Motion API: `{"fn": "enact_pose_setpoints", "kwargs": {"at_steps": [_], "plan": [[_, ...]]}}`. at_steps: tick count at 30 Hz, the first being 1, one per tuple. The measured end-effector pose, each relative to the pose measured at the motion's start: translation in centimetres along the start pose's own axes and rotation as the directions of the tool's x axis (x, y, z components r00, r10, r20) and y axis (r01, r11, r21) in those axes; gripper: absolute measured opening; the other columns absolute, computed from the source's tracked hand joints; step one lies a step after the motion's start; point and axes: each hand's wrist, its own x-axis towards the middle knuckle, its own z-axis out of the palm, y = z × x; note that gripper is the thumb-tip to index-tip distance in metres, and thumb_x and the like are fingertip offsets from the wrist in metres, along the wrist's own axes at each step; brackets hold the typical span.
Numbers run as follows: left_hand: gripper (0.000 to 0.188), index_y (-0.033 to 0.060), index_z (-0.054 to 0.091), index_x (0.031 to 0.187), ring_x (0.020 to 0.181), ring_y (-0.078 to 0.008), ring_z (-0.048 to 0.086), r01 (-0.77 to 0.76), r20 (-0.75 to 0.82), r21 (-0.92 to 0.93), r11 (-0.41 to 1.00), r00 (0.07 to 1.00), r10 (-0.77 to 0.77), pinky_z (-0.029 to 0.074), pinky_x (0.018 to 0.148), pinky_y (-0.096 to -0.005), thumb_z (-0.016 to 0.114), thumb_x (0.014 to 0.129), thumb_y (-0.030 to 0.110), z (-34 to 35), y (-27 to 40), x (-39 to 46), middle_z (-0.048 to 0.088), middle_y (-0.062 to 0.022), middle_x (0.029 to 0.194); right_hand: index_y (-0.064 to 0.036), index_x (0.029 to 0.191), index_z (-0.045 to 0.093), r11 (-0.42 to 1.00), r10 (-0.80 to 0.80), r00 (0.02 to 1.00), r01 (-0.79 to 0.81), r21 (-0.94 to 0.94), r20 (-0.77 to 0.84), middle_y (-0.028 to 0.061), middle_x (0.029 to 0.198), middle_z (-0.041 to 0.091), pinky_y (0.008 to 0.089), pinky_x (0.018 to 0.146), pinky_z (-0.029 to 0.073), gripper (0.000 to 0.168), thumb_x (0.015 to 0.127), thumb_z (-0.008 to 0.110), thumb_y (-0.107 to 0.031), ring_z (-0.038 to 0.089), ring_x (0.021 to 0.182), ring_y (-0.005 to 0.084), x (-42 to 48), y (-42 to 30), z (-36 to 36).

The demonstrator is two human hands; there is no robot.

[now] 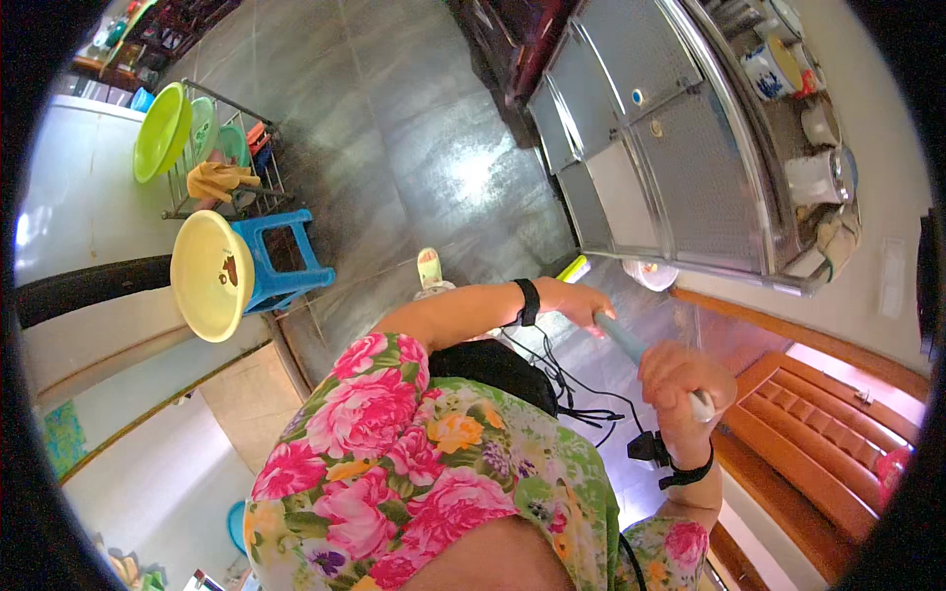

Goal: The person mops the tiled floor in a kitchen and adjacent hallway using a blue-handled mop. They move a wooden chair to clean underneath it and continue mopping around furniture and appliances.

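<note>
My left hand (580, 301), with a black strap on its wrist, is closed around the grey-blue handle (622, 337) of a long-handled cleaning tool, probably a broom or mop. Near the handle's pale upper end, my right hand (684, 384) grips it too; it is slightly blurred and also wears a black wrist strap. Beyond my left hand, a yellow-green head (573, 269) lies on the grey tiled floor (384, 148), roughly in line with the handle. My left hand hides where the two would join. Black cables (569, 384) hang between my arms.
A glass-fronted cabinet (695, 177) with mugs on top stands at the right, beside a small white bin (650, 275). To the left, a yellow basin (211, 277) rests on a blue plastic stool (284, 258), near a metal rack (229, 111) with green basins. A wooden door (805, 436) is at lower right.
</note>
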Motion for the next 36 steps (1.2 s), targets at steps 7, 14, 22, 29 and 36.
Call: {"fn": "enact_pose_setpoints", "kwargs": {"at_steps": [7,14,22,29,36], "plan": [[0.04,0.008,0.061,0.104,0.081,-0.0245,0.06,0.118,-0.103,0.133,0.984,0.989,-0.105,0.047,0.073,-0.0359,0.068,0.075,0.034,-11.4,-1.3,-5.3,0.065,-0.0094,0.09,-0.004,0.065,0.045,0.995,-0.096,0.991,0.096,-0.005,-0.096,0.0059,0.06,0.048,0.0333,0.055,0.041,0.021,0.085,0.052,-0.003,0.045,0.054,0.018,11.4,0.8,3.4],[0.024,0.0109,0.064,0.092,0.074,-0.0234,0.061,0.132,-0.292,0.264,0.956,0.955,-0.051,0.047,0.065,-0.0374,0.069,0.072,0.023,-26.9,-4.0,-13.6,0.064,-0.0076,0.08,-0.006,0.066,0.042,0.954,-0.298,0.954,0.296,0.052,0.028,0.0049,0.058,0.046,0.0334,0.055,0.039,0.024,0.089,0.05,-0.012,0.043,0.051,0.017,24.4,3.7,8.2],[0.014,0.0048,0.05,0.071,0.063,-0.0291,0.054,0.07,-0.584,0.261,0.963,0.805,0.1,0.041,0.056,-0.0391,0.062,0.066,0.01,-36.4,-4.4,-19.7,0.054,-0.0116,0.067,-0.007,0.062,0.044,0.946,-0.325,0.945,0.325,0.0,0.027,0.0058,0.06,0.049,0.0356,0.058,0.042,0.027,0.087,0.051,-0.013,0.045,0.052,0.0189,31.4,5.0,9.4],[0.017,0.0053,0.05,0.069,0.057,-0.0246,0.05,-0.26,-0.399,0.114,0.959,0.872,0.284,0.04,0.054,-0.0366,0.066,0.063,0.006,-30.5,1.0,-17.0,0.051,-0.0097,0.063,-0.008,0.064,0.053,0.976,-0.219,0.938,0.215,0.044,0.267,0.0077,0.065,0.057,0.0351,0.055,0.046,0.028,0.081,0.064,-0.027,0.055,0.057,0.0218,31.4,-3.2,9.7],[0.02,0.0008,0.053,0.078,0.059,-0.0119,0.041,-0.171,-0.222,-0.222,0.96,0.967,0.121,0.038,0.055,-0.0326,0.065,0.081,0.016,-25.2,-3.3,-16.8,0.049,-0.0027,0.06,-0.004,0.067,0.051,0.976,0.219,0.961,-0.218,-0.027,0.167,0.0094,0.061,0.056,0.0356,0.058,0.049,0.024,0.081,0.064,-0.018,0.057,0.056,0.0208,36.3,1.4,14.1]]}}
